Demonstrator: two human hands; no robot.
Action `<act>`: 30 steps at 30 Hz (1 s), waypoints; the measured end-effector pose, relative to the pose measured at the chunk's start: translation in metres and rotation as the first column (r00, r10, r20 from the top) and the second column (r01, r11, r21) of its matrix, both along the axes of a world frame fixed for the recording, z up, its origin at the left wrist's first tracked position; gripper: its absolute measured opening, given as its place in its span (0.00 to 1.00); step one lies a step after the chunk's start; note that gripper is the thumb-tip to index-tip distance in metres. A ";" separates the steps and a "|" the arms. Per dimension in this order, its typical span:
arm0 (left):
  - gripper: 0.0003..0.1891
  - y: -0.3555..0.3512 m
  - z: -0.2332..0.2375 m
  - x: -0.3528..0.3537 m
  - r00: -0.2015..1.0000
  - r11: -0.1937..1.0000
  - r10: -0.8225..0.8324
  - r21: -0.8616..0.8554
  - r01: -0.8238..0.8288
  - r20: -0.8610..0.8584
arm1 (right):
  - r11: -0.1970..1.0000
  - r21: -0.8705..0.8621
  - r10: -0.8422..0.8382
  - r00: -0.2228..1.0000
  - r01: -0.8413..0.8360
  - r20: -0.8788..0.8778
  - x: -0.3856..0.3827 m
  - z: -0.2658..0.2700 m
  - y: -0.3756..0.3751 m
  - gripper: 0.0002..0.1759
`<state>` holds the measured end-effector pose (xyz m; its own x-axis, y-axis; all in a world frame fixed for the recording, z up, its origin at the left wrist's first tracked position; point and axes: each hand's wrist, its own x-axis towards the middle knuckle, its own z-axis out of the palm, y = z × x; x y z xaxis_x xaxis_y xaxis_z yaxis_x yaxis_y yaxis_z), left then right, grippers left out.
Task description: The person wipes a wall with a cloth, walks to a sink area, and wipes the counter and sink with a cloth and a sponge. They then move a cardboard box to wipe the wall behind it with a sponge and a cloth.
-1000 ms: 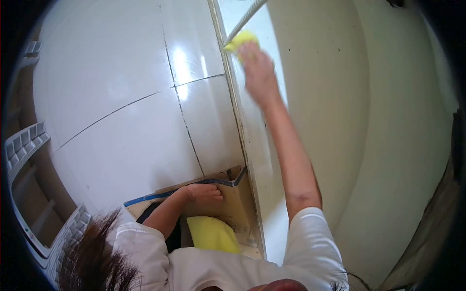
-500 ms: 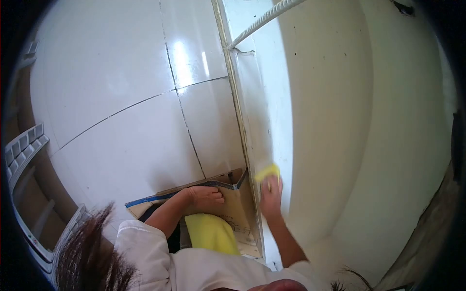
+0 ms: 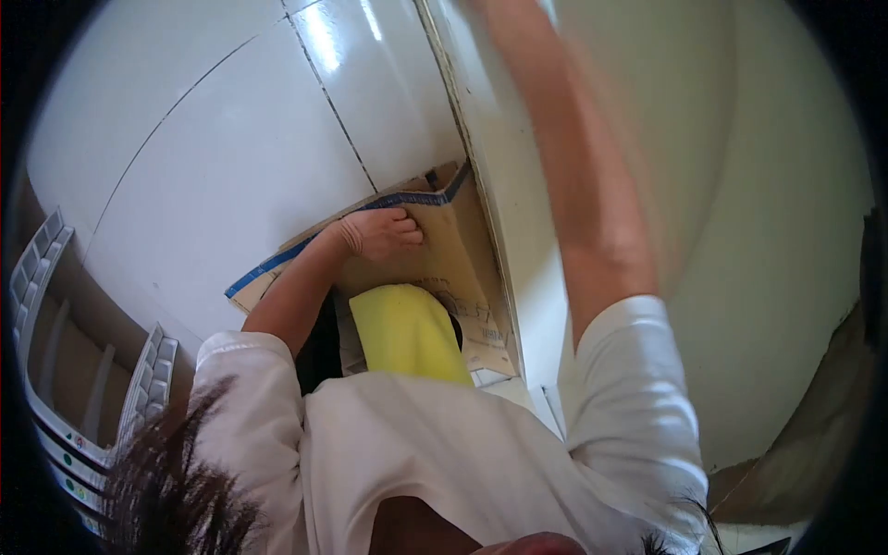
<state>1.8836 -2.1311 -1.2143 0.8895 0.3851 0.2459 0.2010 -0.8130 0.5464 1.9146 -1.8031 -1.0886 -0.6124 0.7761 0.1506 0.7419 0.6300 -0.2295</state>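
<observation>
1. Closest to the camera was some dark hair [image 3: 171,462] at the bottom left. Next to it was the person's white shirt [image 3: 416,425], with short, baggy sleeves.
2. Just past the front of the shirt was the yellow cloth [image 3: 407,333]. It was draped over something, and it hung down in a smooth, round hump. Dark cloth [image 3: 319,347] showed just to the left of it.
3. Past the yellow cloth stood the brown cardboard [image 3: 472,245]. It was folded at a corner, with a blue strip [image 3: 305,250] along part of its top edge. There was dark writing on it, too small to read.
4. The left hand [image 3: 388,233] was on the cardboard, close to the top edge. Its fingers were bent and touched the brown side. I could not tell if they pinched it or just leaned there.
5. The right arm [image 3: 597,185] reached far up and looked blurry. The right hand was out of the picture at the top, so I could not tell if it was open or closed, or what it had in it.
6. Under the right arm was a long white ledge [image 3: 532,268], next to a big cream wall [image 3: 786,185].
7. Farther off, to the left of the ledge, were shiny white tiles [image 3: 213,166] with dark lines between them. A pale plastic frame [image 3: 37,342] with little slots was at the far left side.
</observation>
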 end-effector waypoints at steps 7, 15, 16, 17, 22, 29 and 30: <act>0.13 0.000 -0.003 0.001 0.997 0.999 -0.027 0.036 0.030 -0.074 | 0.857 -0.408 -0.253 0.947 0.315 0.200 0.251 -0.006 -0.299 0.17; 0.11 -0.001 -0.001 0.000 0.989 0.991 -0.049 0.119 0.066 -0.141 | 0.891 -0.342 -0.291 0.953 0.301 0.080 0.204 -0.010 -0.266 0.19; 0.11 -0.001 0.000 0.000 0.989 0.990 -0.054 0.120 0.071 -0.139 | 0.904 -0.337 -0.273 0.962 0.264 0.021 0.161 -0.008 -0.216 0.18; 0.10 -0.002 0.001 -0.001 0.994 0.992 -0.031 0.120 0.044 -0.106 | 0.939 -0.290 -0.220 0.971 0.186 -0.089 0.126 -0.020 -0.169 0.18; 0.08 0.005 0.016 -0.002 0.990 0.999 -0.044 0.011 0.046 -0.136 | 0.994 0.031 -0.097 0.976 0.105 -0.194 -0.019 -0.010 -0.023 0.12; 0.09 0.004 0.007 -0.004 0.999 0.998 -0.009 0.067 0.012 -0.039 | 0.983 -0.074 -0.168 0.986 0.167 -0.018 0.134 -0.019 -0.175 0.18; 0.09 0.003 0.008 -0.004 0.998 0.998 -0.013 0.062 0.016 -0.055 | 0.956 -0.174 -0.221 0.970 0.235 0.100 0.182 -0.023 -0.221 0.16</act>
<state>1.8795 -2.1280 -1.2064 0.9077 0.3575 0.2196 0.2173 -0.8484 0.4828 2.0965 -2.0242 -1.1115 -0.4202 0.9062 -0.0480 0.8811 0.3948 -0.2603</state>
